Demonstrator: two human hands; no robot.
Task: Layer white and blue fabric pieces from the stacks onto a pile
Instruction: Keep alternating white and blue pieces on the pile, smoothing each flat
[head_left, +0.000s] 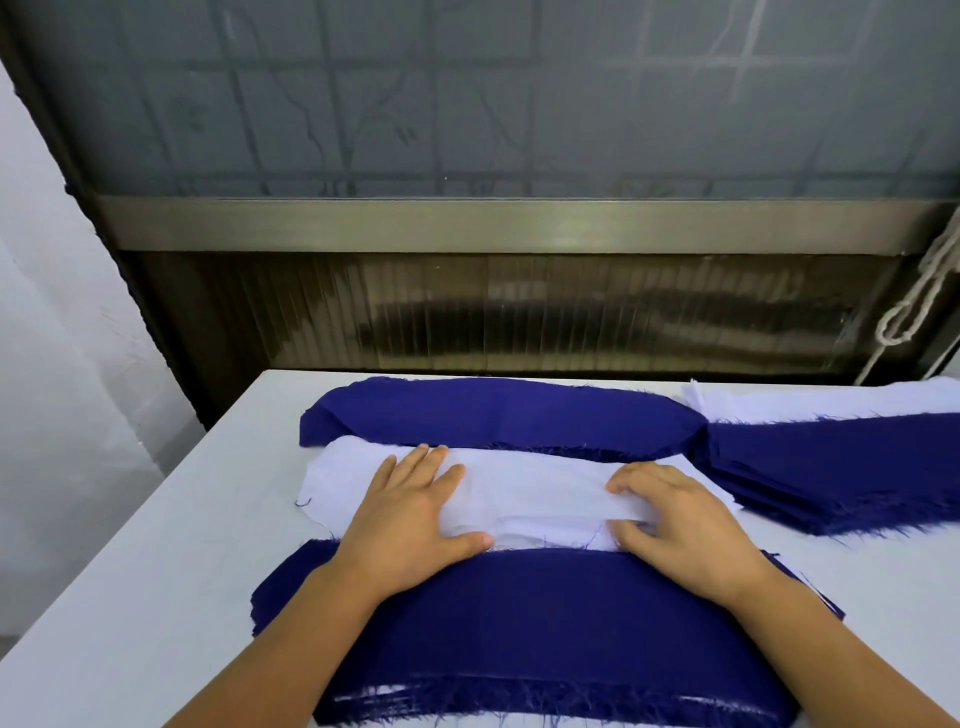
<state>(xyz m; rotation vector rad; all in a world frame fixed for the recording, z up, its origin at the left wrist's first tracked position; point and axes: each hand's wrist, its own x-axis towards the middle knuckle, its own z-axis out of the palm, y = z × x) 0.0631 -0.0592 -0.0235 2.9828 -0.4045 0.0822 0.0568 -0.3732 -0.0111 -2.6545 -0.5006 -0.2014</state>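
A white fabric piece (530, 493) lies across the middle of the table. My left hand (415, 514) rests flat on its left part, fingers spread. My right hand (680, 519) presses on its right end with fingers curled and thumb at the near edge. Nearest me lies a blue fabric pile (545, 623) with white layers showing at its frayed near edge, under both forearms. Behind the white piece lies a long blue piece (498, 410). A stack of blue pieces (841, 467) sits at the right, with a white stack (831, 397) behind it.
The white table (171, 545) ends at a far edge below a dark window frame and ribbed panel. A white wall stands at the left. A knotted cord (914, 312) hangs at the far right.
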